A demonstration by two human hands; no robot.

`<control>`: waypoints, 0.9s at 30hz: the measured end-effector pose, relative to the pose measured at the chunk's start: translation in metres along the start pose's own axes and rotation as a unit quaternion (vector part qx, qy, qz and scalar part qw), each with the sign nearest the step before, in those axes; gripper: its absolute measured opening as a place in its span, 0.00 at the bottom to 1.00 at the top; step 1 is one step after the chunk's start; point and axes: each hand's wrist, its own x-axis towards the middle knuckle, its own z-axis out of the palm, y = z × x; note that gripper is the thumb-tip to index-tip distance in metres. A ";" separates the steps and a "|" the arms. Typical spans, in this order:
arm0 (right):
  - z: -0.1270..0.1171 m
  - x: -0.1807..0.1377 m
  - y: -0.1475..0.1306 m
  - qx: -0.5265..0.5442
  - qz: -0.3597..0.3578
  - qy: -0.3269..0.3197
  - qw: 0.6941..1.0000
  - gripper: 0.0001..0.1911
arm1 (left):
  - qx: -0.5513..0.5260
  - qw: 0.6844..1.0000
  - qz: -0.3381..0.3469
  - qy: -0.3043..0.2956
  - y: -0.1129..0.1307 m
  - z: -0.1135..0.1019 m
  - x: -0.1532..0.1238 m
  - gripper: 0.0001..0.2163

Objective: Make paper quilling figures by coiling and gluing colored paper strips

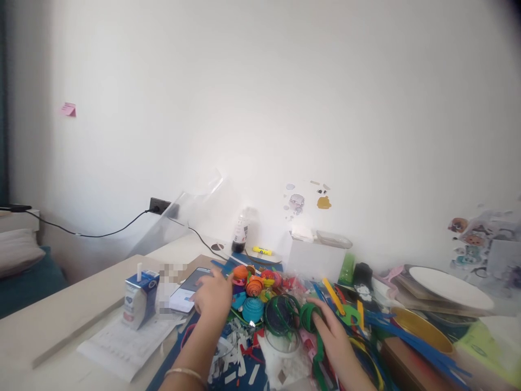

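My left hand [214,296] reaches forward over the table, fingers spread and pointing toward a tablet [191,282] and the edge of a pile of coloured paper coils [254,296]. It holds nothing that I can see. A thin bracelet [185,372] circles that wrist. My right hand [325,323] is lower right, fingers curled on a green paper strip ring [309,315] beside a dark green loop [280,315]. Cut paper scraps [236,353] lie under both forearms.
A small juice carton [138,298] with a straw stands on a printed sheet [122,342] at the left. A dark bottle [240,233], a white box [315,260], a white plate [448,285], a gold bowl [423,326] and blue and yellow strips [407,331] crowd the right. A cable [109,231] runs to a wall socket.
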 end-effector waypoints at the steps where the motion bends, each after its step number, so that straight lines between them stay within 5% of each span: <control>1: 0.000 0.000 0.000 0.000 0.000 -0.001 1.000 0.17 | 0.006 1.000 -0.003 0.003 0.000 -0.001 0.000 0.28; 27: 0.000 0.000 0.002 -0.002 -0.006 -0.005 1.000 0.18 | 0.004 0.996 0.075 0.050 0.004 0.003 0.005 0.27</control>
